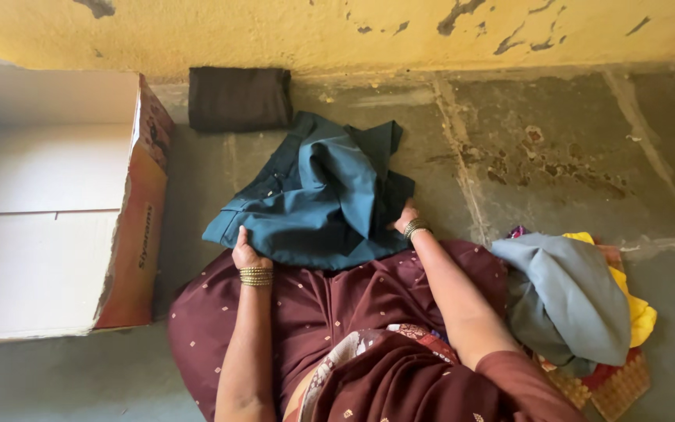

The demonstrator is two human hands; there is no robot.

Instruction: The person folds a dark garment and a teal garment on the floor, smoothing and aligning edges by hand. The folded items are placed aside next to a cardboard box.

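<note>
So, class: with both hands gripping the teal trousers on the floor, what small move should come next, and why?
Probably smooth the bunched upper layer flat. The left hand and right hand pinch opposite edges of the teal trousers, yet the fabric heaps unevenly across the middle.

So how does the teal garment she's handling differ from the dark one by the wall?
The teal garment lies rumpled and half folded, both hands on its edges; the dark brown cloth is a neat, flat rectangle, untouched, smaller, against the wall. Both rest on the stone floor.
</note>
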